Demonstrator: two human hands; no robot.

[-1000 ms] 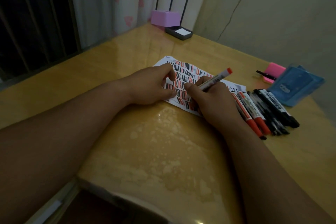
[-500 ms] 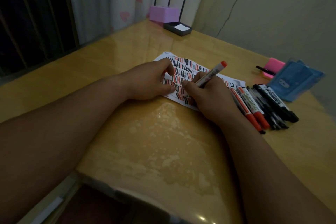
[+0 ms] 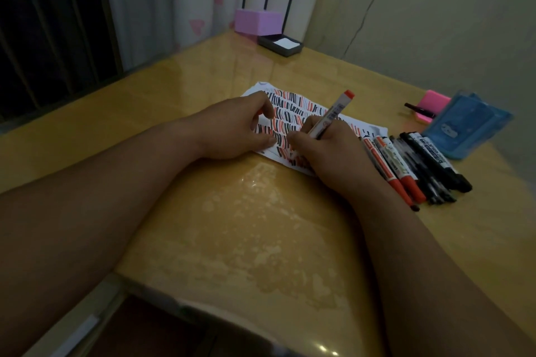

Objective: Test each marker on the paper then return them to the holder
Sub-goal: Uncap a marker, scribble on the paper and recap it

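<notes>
Head view: right hand [image 3: 333,153] pinches the red marker [image 3: 330,114], tip down on the paper [image 3: 293,101] for a test stroke. Left hand [image 3: 237,130] pins it steady, fingers curled, around a cap perhaps; too dim to tell. Spare markers [image 3: 406,165] lie alongside.

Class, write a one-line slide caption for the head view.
Right hand tests a red marker on the paper; left hand rests on it.

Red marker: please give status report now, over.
Right hand grips red marker, tip down on paper. Left hand rests on paper. Marker pile lies on table right of the hands, not in the way.
</notes>
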